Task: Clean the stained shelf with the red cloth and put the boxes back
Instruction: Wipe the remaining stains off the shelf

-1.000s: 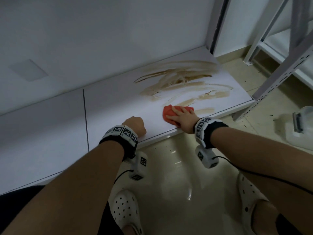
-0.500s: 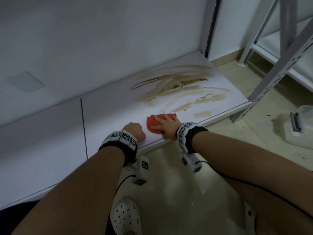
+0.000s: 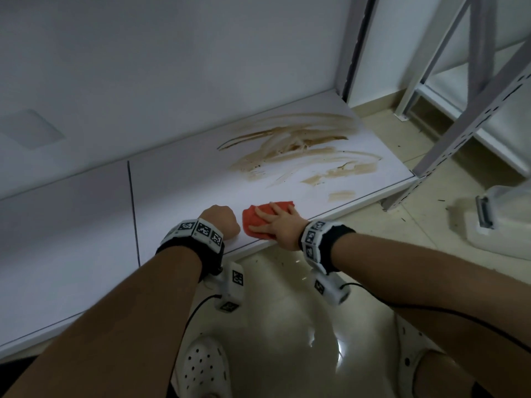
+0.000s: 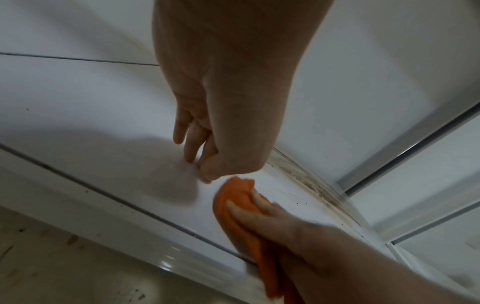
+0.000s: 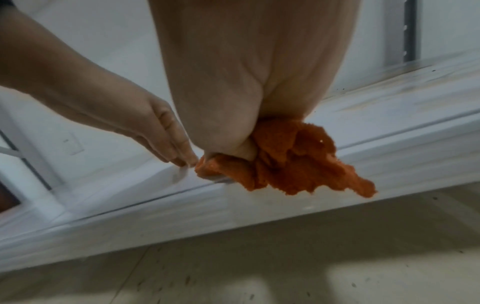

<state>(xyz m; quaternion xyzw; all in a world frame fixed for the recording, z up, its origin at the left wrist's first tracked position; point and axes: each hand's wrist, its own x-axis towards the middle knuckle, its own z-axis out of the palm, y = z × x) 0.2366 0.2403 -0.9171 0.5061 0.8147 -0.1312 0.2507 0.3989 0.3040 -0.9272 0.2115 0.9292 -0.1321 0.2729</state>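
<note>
Down at the front edge of a low white shelf (image 3: 178, 193), the right hand (image 3: 280, 224) lies flat, fingers spread, pressing a crumpled red cloth (image 3: 255, 218) against the surface; part of the cloth hangs over the edge. Just beside it, the left hand (image 3: 221, 221) rests on the shelf with fingers curled, holding nothing. Brown smears (image 3: 304, 156) streak the shelf farther back and to the right.
</note>
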